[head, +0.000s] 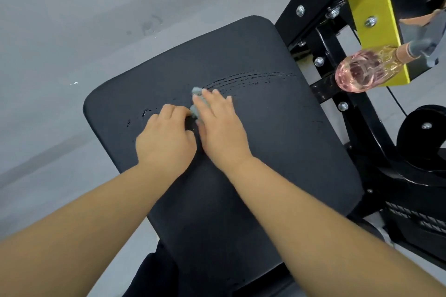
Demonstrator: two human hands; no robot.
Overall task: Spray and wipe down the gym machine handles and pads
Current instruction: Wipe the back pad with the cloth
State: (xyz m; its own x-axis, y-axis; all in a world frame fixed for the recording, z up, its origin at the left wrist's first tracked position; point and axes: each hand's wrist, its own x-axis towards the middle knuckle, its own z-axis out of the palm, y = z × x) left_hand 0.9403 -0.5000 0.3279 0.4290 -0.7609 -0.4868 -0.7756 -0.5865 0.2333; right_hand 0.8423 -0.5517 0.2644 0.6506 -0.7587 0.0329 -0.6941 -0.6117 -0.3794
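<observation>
A black padded seat (277, 142) of the gym machine fills the middle of the view, with wet streaks and droplets across its upper part. A small grey cloth (196, 103) lies on the pad, mostly covered. My right hand (222, 125) presses flat on the cloth, fingers spread. My left hand (166, 137) sits right beside it, its curled fingers pinching the cloth's near edge. A clear pink spray bottle (362, 70) with a grey trigger hangs off the yellow frame at the upper right, away from both hands.
The black and yellow bolted machine frame (376, 5) rises at the upper right. A black base with a round part (424, 128) lies to the right of the pad. Grey floor (72, 31) spreads to the left and behind.
</observation>
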